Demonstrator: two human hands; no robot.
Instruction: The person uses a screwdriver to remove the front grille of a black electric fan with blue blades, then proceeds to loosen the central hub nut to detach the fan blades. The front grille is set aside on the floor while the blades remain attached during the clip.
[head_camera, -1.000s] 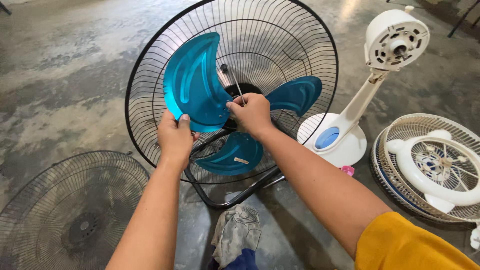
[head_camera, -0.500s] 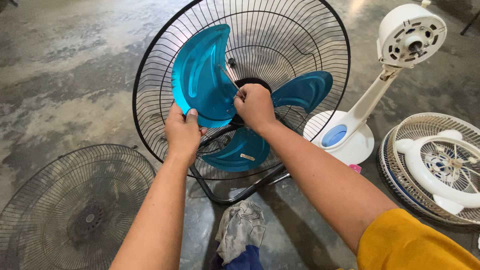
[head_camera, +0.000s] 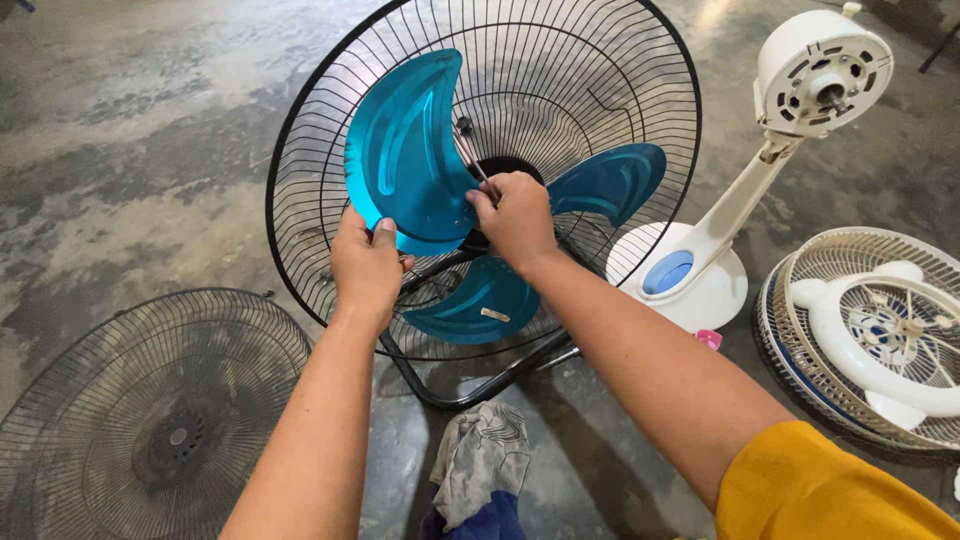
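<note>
Fan blades (head_camera: 420, 170): glossy teal-blue. Rear guard (head_camera: 600, 70): black wire, radial pattern. Tubular base frame (head_camera: 470, 385): black. Loose guard (head_camera: 140, 420): dark grey wire, radial pattern. Fan stand (head_camera: 720, 215): white, with blue oval inset. Sleeve (head_camera: 820, 490): mustard yellow. Rag (head_camera: 485, 465): grey and blue. Floor (head_camera: 130, 130): mottled grey concrete.

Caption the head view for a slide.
Left hand steadies a blue fan blade while right hand works a screwdriver at its hub, inside the black rear grille.

Bare concrete floor (head_camera: 130, 130), grey, mottled with pale stains and dark damp-looking patches. Daylight glare at the upper right. No walls, windows or furniture within view; floor fills the background.
</note>
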